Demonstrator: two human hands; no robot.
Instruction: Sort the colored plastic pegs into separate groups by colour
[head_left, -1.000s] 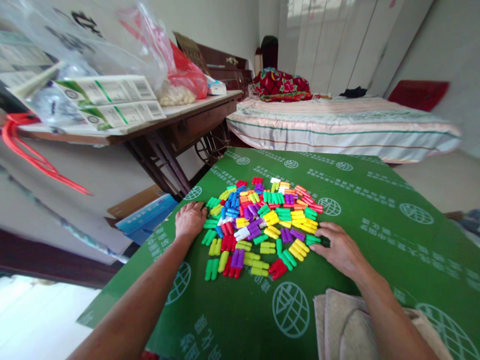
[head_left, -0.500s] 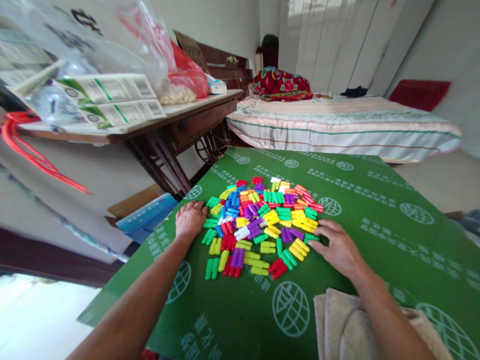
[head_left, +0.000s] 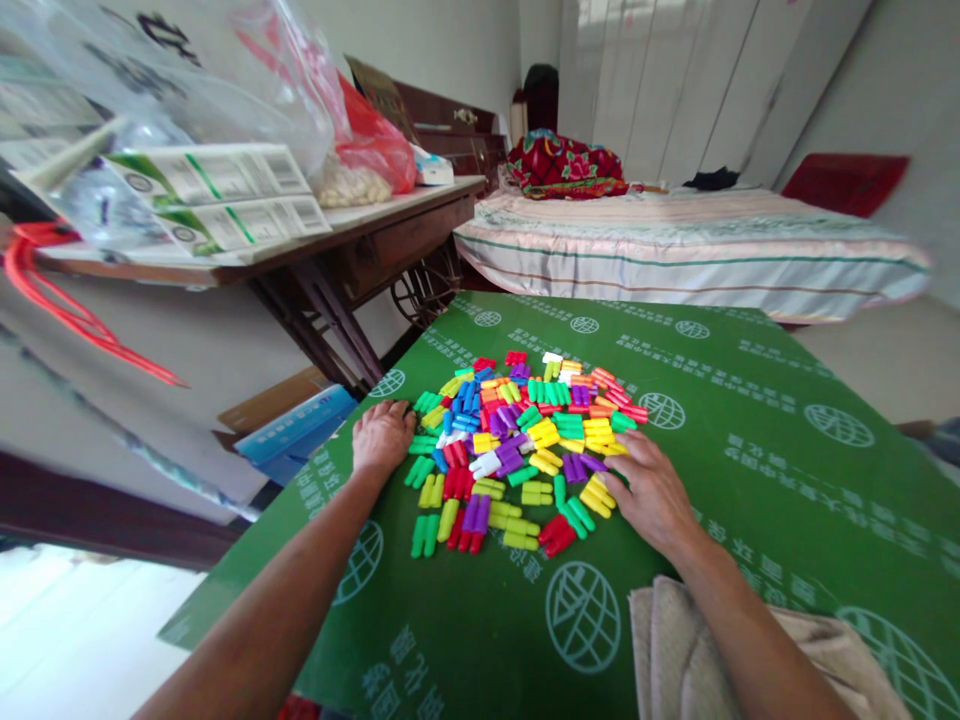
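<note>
A spread of small plastic building pieces (head_left: 511,457) in green, yellow, purple, red, blue, orange and white covers the middle of the green board (head_left: 495,620). Each piece looks like short rounded tubes joined side by side. My left hand (head_left: 382,437) rests at the left edge of the spread, fingers lying on the board, beside some green pieces (head_left: 418,472). On the right edge, my right hand (head_left: 646,490) reaches over with thumb and fingers apart. Its fingertips are at the yellow pieces (head_left: 598,496), and whatever lies under the palm is hidden.
A folded beige towel (head_left: 667,640) lies at the front right, under my right forearm. To the left stands a table (head_left: 405,215) with cartons (head_left: 232,195) and plastic bags. Beyond the board is a bed (head_left: 675,245). A blue box (head_left: 296,430) sits low at left.
My right hand has moved slightly left, further over the pieces, and now covers the green piece that was at its fingertips. My left hand stays put.
</note>
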